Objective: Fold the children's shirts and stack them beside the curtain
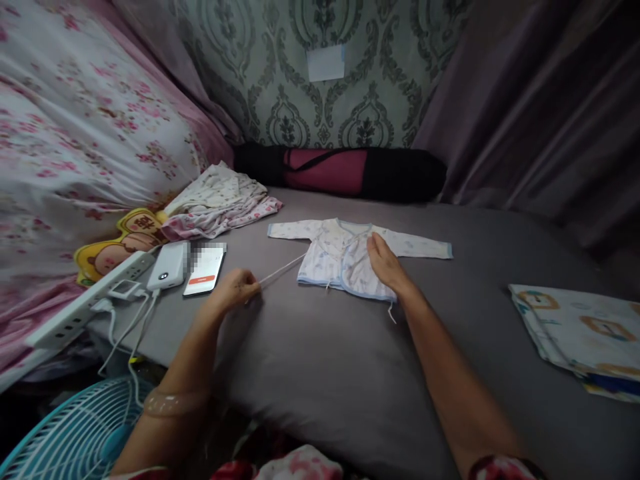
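Note:
A small white baby wrap top (325, 257) with blue trim lies spread on the grey bed sheet, its sleeves stretched out to both sides. Left of it, my left hand (237, 290) pinches the end of a thin tie string (283, 268), which runs taut to the garment's left side. My right hand (386, 265) rests edge-on against the right half of the front, fingers extended and holding nothing that I can see. Another tie (393, 313) hangs loose from the lower right hem, and a short one (328, 287) shows at the bottom edge.
A phone (204, 270), a white power bank (169, 265) and a power strip (93, 303) with cables lie at left. Behind them are crumpled clothes (220, 200) and a yellow cushion (117, 247). A black-and-maroon bag (330, 172) lies along the wall. Folded cloth (580, 327) sits right; a fan (85, 427) stands lower left.

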Tool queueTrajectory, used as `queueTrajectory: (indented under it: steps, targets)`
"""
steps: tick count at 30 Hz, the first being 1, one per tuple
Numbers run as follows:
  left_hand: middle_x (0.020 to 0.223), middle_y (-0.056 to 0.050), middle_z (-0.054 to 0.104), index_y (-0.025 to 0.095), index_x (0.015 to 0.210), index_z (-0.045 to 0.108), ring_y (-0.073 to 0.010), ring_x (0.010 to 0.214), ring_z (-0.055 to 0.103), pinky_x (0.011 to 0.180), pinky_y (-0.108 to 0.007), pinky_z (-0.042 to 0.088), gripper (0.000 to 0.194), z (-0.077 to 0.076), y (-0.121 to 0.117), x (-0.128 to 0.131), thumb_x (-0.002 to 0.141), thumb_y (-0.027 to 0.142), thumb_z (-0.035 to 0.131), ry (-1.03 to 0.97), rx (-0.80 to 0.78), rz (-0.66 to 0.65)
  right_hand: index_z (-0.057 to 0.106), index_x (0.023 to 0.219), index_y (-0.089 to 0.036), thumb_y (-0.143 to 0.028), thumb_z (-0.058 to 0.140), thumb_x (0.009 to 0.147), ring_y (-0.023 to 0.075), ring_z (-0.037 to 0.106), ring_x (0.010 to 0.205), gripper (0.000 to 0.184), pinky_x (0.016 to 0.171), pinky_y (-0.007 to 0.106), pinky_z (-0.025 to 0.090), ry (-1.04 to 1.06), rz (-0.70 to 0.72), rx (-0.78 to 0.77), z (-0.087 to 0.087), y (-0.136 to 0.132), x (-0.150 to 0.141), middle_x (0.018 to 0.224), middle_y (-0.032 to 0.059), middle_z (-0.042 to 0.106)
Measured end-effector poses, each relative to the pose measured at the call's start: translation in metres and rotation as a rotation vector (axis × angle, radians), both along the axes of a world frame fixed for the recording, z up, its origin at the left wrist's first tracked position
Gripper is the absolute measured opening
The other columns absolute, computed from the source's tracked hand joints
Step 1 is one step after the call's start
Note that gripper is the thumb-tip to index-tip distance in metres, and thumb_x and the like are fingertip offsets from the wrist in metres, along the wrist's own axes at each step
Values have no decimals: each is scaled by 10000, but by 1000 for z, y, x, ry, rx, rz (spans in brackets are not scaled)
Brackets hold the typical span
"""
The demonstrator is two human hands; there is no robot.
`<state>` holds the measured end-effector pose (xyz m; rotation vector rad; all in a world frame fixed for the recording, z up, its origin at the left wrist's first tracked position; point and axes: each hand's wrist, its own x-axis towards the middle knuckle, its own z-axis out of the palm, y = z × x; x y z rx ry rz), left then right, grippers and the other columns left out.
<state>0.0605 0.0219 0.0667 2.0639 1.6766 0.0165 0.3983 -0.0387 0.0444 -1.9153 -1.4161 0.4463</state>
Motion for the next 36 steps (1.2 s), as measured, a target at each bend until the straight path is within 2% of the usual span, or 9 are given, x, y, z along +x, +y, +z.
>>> queueTrajectory:
  steps: [5,9,11,13,16,19,22,28,36]
  targets:
    - [685,-41,664,196,720,594,-181,671,602,591,-260,399,96,28,28,6,750,266,537,29,157,107,444,1407,-90,-482,212,992,252,404,1359,616,1126,385,305,12,-60,54,11,-3,17,1440,157,478]
    - [671,-41,645,178,734,617,-175,693,605,622,-266,442,107,40,47,48,771,268,572,-116,335,-35,539,1315,-116,-442,257,993,251,493,1279,538,1077,384,356,11,-57,91,13,-5,26,1350,150,568]
    - [795,-58,672,160,847,640,-172,767,623,664,-267,481,149,40,51,79,797,279,566,-367,446,-168,560,1289,-124,-426,284,991,246,525,1241,506,1052,380,378,14,-61,86,13,-6,29,1320,145,593]
    - [1087,-98,659,163,1096,598,-178,915,635,717,-264,514,328,35,52,108,810,322,597,-652,487,-277,560,1289,-128,-408,315,987,235,551,1207,479,1031,366,393,13,-78,59,12,-7,31,1319,143,595]
    - [1318,-133,542,188,1262,508,-201,1040,614,770,-283,530,524,20,47,131,795,381,647,-753,468,-332,566,1283,-126,-358,376,974,217,598,1135,430,989,331,419,-33,-110,1,12,-9,36,1297,148,608]
    - [1117,-122,643,155,1152,579,-201,918,643,793,-322,519,415,1,41,127,801,370,635,-523,386,-238,655,1140,-127,-299,443,944,215,633,1058,336,911,289,447,-155,-110,-91,11,-12,47,1162,140,680]
    - [894,-90,684,138,1052,621,-215,830,651,780,-334,497,320,-16,36,113,800,335,617,-285,271,-146,715,908,-144,-329,488,925,215,677,885,294,768,269,478,-220,-106,-292,9,-17,59,940,130,730]
    - [825,-87,686,139,992,631,-207,753,638,695,-293,453,285,-34,28,101,833,364,561,-149,133,-83,646,626,-141,-361,532,913,140,592,464,379,515,254,473,-27,-46,-789,10,-30,60,594,79,655]
    - [775,-43,642,138,1035,603,-195,719,602,638,-276,416,391,-43,22,93,757,413,614,-239,80,-85,532,524,-149,-301,638,862,70,474,371,386,439,204,409,5,82,-866,22,-34,50,475,-2,553]
